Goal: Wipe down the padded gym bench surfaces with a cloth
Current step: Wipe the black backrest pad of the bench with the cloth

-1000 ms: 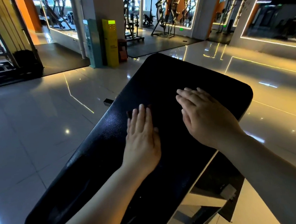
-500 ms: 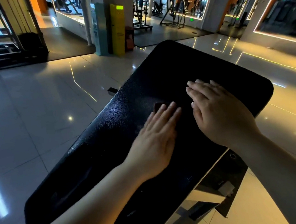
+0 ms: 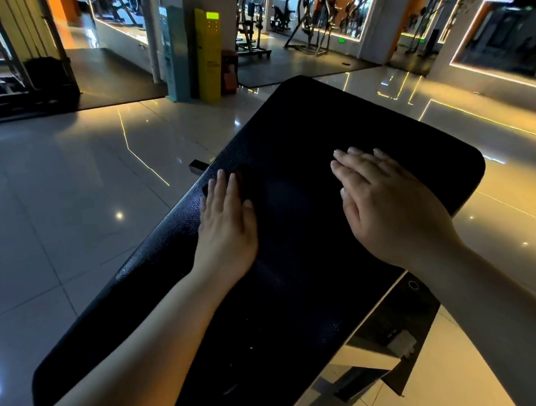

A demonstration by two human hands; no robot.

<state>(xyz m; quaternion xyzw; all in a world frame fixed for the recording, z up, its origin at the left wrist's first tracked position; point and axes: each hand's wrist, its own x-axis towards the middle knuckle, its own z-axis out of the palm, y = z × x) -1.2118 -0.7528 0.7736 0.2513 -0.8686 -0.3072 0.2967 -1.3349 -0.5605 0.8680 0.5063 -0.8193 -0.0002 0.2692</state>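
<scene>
A black padded gym bench (image 3: 319,290) runs from the lower left up to the far right. My left hand (image 3: 226,227) lies flat near the pad's left edge, pressing a dark cloth (image 3: 246,182) that shows just beyond its fingertips. The cloth is mostly hidden under the palm and hard to tell from the pad. My right hand (image 3: 389,203) rests flat on the pad's right half, fingers together, with nothing under it that I can see.
Glossy tiled floor (image 3: 62,208) surrounds the bench. The bench's metal frame (image 3: 384,349) shows under the right edge. A yellow and a teal stand (image 3: 208,53) sit by a pillar behind, with gym machines (image 3: 312,9) further back.
My left hand has slid with the cloth from the pad's middle out to its left edge. The right hand stayed flat on the right half.
</scene>
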